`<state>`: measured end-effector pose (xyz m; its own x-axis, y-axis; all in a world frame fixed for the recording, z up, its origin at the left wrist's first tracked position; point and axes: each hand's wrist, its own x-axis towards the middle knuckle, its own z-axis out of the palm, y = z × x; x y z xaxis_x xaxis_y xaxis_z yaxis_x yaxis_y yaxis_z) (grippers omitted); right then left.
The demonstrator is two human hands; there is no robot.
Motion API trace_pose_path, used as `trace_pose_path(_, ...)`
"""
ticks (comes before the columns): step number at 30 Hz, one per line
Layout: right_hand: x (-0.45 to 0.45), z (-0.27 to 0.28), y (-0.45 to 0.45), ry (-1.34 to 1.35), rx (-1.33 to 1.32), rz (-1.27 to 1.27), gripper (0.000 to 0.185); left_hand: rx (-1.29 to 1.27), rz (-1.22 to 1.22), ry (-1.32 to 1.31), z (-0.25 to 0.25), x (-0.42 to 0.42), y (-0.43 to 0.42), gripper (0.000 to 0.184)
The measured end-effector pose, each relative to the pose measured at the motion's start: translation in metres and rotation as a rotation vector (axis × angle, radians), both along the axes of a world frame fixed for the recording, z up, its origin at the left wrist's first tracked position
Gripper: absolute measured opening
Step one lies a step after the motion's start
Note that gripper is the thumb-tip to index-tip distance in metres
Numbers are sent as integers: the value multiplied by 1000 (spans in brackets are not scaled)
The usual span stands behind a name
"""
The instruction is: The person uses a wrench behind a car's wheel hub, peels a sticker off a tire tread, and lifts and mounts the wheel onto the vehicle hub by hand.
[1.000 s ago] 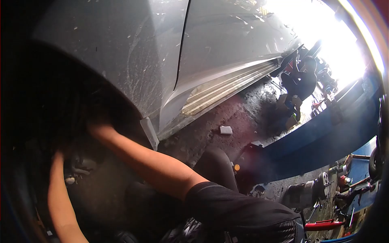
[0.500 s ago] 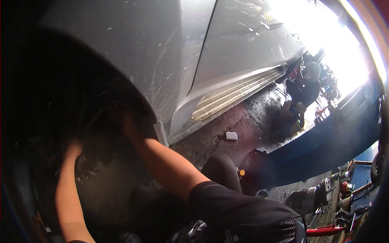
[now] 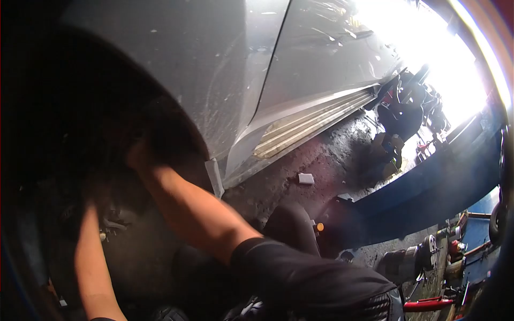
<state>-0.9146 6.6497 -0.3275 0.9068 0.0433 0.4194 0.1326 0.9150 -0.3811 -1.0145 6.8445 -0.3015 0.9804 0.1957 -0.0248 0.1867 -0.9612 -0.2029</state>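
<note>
Both of my arms reach into the dark wheel well of a silver car, under the curved edge of its fender (image 3: 209, 69). My right hand (image 3: 135, 147) is deep in shadow behind the arch; its fingers and anything in them are hidden. Lower and to the left, my left hand (image 3: 96, 188) is dim and blurred, so its grip does not show. Close by its wrist are some metal parts (image 3: 115, 222), too dark to name. A pale flap (image 3: 214, 176) hangs at the lower rear corner of the fender.
The ribbed sill (image 3: 316, 122) runs along beneath the car door (image 3: 326, 59). A small white block (image 3: 305, 178) lies on the dirty floor. A person (image 3: 401, 115) is low down farther back. At right are a long blue panel (image 3: 428, 187) and a red bar (image 3: 428, 305) among tools.
My right hand has moved left and up, deeper into the wheel well. The left hand has gone slightly farther into the shadow. The view has shifted a little.
</note>
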Motion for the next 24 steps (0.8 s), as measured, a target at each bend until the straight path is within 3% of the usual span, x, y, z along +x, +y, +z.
trace_pose_path(1,-23,25,13,-25,184,208,34,7,-27,-44,-11,4,12,50)
trace_pose_path(3,-27,29,8,-42,153,206,37,16,-81,-152,-34,14,31,50)
trace_pose_path(5,-11,-20,-7,26,-215,-236,38,111,-210,-320,-63,20,53,50)
trace_pose_path(6,17,-44,-7,-37,-249,-114,37,181,-269,-435,-80,19,62,50)
trace_pose_path(7,48,-75,2,-89,-280,12,36,113,-205,-308,-67,17,51,50)
trace_pose_path(9,67,-82,2,-100,-248,174,36,43,-92,-132,-38,14,27,49)
trace_pose_path(14,-1,-8,-1,144,139,301,43,40,-40,18,-22,12,22,50)
trace_pose_path(17,-53,-99,3,307,-643,-57,36,96,-14,151,-45,16,44,51)
trace_pose_path(18,-62,-106,-28,-74,-1366,57,33,102,-11,207,-48,15,48,52)
trace_pose_path(19,-72,-112,-60,-706,-1884,20,31,36,-13,197,-16,1,17,50)
trace_pose_path(20,-128,-25,-102,-760,-2059,84,31,-31,-13,187,20,-14,-19,49)
trace_pose_path(21,-168,10,-144,-644,-1565,80,30,-97,-14,178,56,-30,-54,48)
trace_pose_path(22,-182,0,-162,-874,-1423,184,30,-137,-107,63,24,-18,-16,48)
trace_pose_path(24,-212,29,-206,-913,-1484,372,31,-188,-308,-154,-37,4,57,49)
